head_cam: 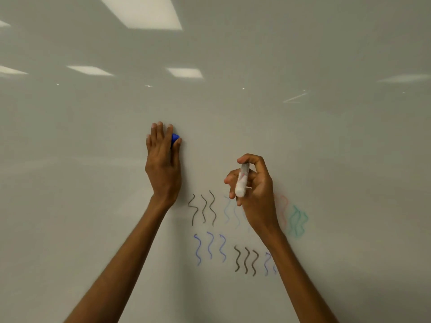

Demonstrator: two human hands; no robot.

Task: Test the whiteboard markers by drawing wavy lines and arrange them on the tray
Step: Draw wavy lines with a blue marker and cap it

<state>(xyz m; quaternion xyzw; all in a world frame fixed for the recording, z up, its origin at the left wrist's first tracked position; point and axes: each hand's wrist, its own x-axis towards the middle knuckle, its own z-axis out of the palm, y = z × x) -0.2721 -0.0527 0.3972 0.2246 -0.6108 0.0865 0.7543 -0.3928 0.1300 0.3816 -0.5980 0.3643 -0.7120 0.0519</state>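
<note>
Right hand [254, 190] grasping white marker [242, 180] | left hand [163, 159] up-left of it, pinching blue cap [175, 138] against whiteboard [303, 136] | wavy lines [205, 208] between and below both hands

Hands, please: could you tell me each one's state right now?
Left hand: thumb pinches a small blue object.
Right hand: grips a marker.

No words, brands or numbers can be read; the print on the marker [242, 180] is blurred.
</note>
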